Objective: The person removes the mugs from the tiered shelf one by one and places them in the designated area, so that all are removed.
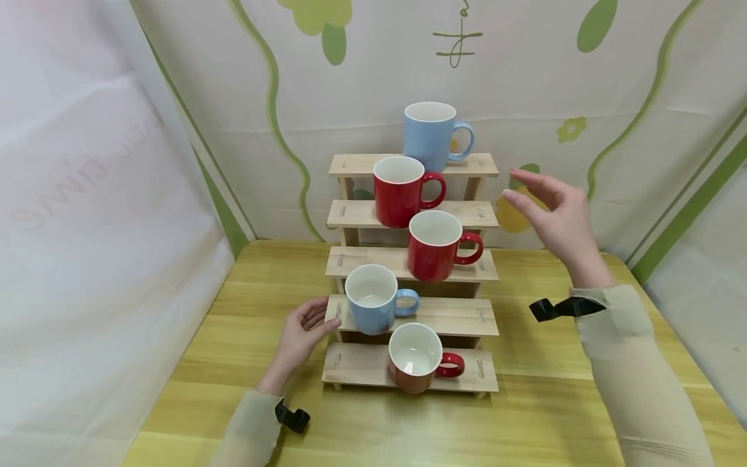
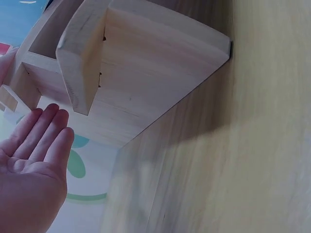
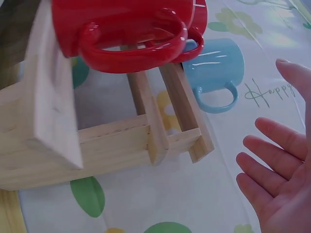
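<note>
A stepped wooden rack [image 1: 344, 360] carries one mug on each tier. From top to bottom these are a light blue mug [image 1: 428, 139], a red mug [image 1: 398, 194], another red mug [image 1: 433, 250], a light blue mug [image 1: 369, 305] and a red mug [image 1: 413, 363]. My left hand [image 1: 303, 334] is at the rack's left end by the lower blue mug, its fingers extended in the left wrist view; whether it touches the wood I cannot tell. To the right of the upper tiers, my right hand [image 1: 560, 217] is raised with thumb and fingers apart, holding nothing.
The rack stands on a wood-grain table [image 1: 233, 363]. Behind it hangs a white patterned curtain [image 1: 362, 84], and another white sheet [image 1: 105, 227] hangs along the left side. Each wrist wears a black strap [image 1: 569, 308].
</note>
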`<state>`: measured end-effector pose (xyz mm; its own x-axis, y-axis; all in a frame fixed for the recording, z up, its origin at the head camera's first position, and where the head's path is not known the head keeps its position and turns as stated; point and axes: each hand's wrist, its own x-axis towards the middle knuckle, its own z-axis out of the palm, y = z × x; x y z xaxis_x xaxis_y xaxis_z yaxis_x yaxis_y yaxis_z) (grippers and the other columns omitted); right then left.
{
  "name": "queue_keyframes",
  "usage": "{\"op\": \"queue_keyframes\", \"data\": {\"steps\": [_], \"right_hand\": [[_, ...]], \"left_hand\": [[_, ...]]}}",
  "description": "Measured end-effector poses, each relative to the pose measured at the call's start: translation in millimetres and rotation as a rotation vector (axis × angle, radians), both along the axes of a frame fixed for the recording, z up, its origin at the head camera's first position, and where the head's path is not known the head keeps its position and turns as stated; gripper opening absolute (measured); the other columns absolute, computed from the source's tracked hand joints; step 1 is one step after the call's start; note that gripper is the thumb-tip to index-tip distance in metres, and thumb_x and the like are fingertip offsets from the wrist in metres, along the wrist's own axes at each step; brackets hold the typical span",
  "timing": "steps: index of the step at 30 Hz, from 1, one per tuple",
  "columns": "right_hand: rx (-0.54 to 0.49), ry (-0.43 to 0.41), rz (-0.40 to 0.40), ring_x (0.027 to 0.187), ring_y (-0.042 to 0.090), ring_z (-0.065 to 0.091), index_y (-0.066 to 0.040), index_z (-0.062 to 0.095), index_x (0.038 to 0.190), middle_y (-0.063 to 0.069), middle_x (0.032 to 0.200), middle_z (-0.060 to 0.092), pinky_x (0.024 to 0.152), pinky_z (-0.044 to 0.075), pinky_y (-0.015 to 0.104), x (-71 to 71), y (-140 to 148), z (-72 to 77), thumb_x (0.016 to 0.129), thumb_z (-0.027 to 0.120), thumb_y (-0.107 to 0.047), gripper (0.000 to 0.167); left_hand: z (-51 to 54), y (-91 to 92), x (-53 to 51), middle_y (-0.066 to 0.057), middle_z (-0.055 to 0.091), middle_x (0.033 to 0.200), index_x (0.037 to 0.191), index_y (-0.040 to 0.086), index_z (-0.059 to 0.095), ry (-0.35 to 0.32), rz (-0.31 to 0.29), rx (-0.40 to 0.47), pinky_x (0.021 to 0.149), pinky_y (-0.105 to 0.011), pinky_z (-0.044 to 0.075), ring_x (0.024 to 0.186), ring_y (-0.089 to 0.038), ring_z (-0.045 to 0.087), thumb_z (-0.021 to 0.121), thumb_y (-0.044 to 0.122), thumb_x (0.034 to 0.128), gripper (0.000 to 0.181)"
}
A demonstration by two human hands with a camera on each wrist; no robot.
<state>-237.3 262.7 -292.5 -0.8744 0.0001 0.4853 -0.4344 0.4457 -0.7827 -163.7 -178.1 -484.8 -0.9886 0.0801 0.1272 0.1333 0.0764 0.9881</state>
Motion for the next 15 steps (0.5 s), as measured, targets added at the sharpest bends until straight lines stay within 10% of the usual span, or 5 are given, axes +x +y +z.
{"op": "queue_keyframes", "data": {"steps": [15], "right_hand": [[-0.086,-0.175,0.044,0.13,0.014,0.053,-0.016,0.06,0.144,0.003,0.145,0.058,0.112,0.039,0.03,-50.7,-18.2,44.8,0.092,0.077,-0.041,0.06]], "left_hand": [[1.3,0.2,1.2,-0.02,0.066,0.127,0.136,-0.003,0.058,-0.02,-0.003,-0.02,0.099,-0.031,0.052,0.117,-0.028,0.064,0.079,0.005,0.09,0.051]]}}
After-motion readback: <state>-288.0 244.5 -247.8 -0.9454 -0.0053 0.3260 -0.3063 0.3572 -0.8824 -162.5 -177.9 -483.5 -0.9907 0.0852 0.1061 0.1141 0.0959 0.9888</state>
